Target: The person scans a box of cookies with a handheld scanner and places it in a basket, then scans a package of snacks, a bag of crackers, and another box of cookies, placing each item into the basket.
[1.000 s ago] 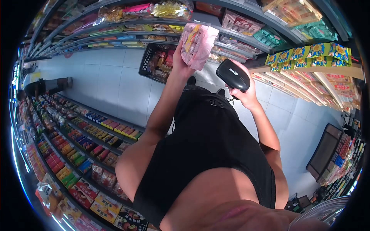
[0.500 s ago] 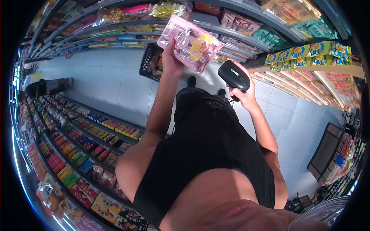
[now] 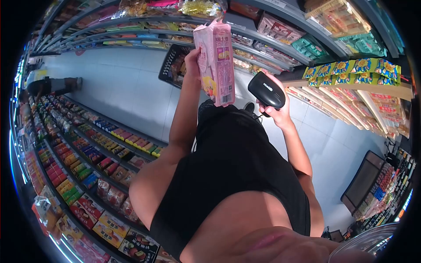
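My left hand (image 3: 192, 63) grips a pink snack package (image 3: 220, 65) by its far-left side. The package is turned so that a narrow printed side faces me, with a barcode (image 3: 226, 97) at its near end. In my right hand (image 3: 280, 109) is a black handheld barcode scanner (image 3: 266, 90), my fingers wrapped round it. The scanner is to the right of the package, apart from it. Part of my left hand's fingers is hidden behind the package.
A black basket (image 3: 165, 65) with packages in it stands on the floor beyond my left hand. Stocked shelves (image 3: 98, 173) line the left, and more shelves (image 3: 263, 37) run ahead. Yellow-green packets (image 3: 364, 72) hang at the right. A person (image 3: 52, 86) is farther down the aisle.
My left hand has turned the pink package from its broad clear face to its narrow printed side, bringing the barcode into view. My right hand with the scanner has barely moved.
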Demonstrator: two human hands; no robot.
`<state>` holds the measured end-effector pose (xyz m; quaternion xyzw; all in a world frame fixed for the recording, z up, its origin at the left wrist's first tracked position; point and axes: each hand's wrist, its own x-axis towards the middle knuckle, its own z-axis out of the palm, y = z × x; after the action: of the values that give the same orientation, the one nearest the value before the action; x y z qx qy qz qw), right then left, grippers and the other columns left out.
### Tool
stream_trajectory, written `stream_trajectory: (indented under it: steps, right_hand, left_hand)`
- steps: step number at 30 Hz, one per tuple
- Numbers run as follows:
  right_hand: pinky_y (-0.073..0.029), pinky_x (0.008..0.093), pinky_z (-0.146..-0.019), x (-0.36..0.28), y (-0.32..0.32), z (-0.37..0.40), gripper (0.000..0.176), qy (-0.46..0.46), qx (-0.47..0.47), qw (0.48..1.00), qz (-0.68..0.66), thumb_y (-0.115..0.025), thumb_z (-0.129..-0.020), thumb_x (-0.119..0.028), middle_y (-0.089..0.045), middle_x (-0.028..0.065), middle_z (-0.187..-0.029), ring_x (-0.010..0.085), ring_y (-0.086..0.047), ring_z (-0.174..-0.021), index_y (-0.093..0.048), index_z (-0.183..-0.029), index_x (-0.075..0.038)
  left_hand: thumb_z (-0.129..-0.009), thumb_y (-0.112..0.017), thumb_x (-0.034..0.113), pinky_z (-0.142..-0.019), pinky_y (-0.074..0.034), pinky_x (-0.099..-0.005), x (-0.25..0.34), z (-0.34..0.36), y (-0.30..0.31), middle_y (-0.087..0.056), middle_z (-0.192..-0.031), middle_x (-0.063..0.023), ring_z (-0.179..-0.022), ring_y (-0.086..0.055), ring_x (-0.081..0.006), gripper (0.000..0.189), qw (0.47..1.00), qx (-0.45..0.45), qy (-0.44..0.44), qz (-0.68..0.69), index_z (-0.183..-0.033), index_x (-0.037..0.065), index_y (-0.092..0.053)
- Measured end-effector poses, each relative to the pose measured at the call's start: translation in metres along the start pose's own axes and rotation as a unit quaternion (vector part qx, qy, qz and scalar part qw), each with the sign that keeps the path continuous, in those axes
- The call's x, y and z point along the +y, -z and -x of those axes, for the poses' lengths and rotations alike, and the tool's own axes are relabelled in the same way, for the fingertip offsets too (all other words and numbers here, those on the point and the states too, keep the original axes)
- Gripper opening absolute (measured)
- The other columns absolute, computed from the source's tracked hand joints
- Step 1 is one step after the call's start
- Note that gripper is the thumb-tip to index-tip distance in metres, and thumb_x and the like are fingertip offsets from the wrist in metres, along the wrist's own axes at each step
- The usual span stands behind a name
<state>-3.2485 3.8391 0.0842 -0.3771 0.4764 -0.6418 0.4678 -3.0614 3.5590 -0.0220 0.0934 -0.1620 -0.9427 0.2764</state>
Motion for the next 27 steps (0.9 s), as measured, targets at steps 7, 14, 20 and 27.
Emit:
stream_trajectory:
  steps: [7,14,20,27]
  right_hand:
    - [-0.055,0.0262,-0.067,0.016,0.005,0.008,0.106,0.002,-0.016,0.999,0.051,-0.087,-0.08,-0.046,-0.069,0.014,-0.112,0.0122,-0.066,-0.074,-0.035,-0.157,0.004]
    - [-0.039,0.0374,-0.117,0.003,0.003,0.009,0.097,-0.011,-0.11,0.99,0.084,-0.091,-0.075,-0.024,-0.054,0.0144,-0.151,0.024,-0.053,-0.139,-0.043,-0.155,0.001]
    - [-0.038,0.0374,-0.118,-0.005,-0.011,0.001,0.1,-0.003,-0.13,0.987,0.09,-0.091,-0.07,-0.012,-0.054,0.0144,-0.152,0.0242,-0.053,-0.14,-0.041,-0.156,0.001]
    - [-0.037,0.0382,-0.119,-0.003,-0.015,-0.004,0.1,0.008,-0.124,0.987,0.097,-0.091,-0.071,-0.013,-0.055,0.0158,-0.151,0.0253,-0.053,-0.14,-0.04,-0.156,0.001]
  left_hand:
    - [-0.093,-0.063,0.031,-0.09,-0.062,-0.0479,-0.001,0.003,-0.005,-0.074,-0.118,-0.0204,-0.1,-0.075,-0.034,0.05,0.999,0.045,-0.003,0.001,-0.13,-0.003,-0.063]
    - [-0.098,-0.05,0.047,-0.094,-0.06,-0.0572,0.001,-0.01,0.033,-0.065,-0.132,-0.028,-0.113,-0.07,-0.0444,0.072,0.999,0.022,-0.014,-0.026,-0.151,-0.003,-0.046]
    - [-0.096,-0.062,0.029,-0.092,-0.061,-0.0464,0.0,-0.012,0.002,-0.074,-0.116,-0.0202,-0.099,-0.075,-0.0329,0.045,0.998,0.052,-0.029,-0.02,-0.126,-0.004,-0.064]
    - [-0.097,-0.061,0.03,-0.095,-0.06,-0.0468,0.005,-0.011,0.005,-0.073,-0.12,-0.0189,-0.105,-0.073,-0.0326,0.048,0.996,0.07,-0.042,-0.036,-0.132,-0.003,-0.062]
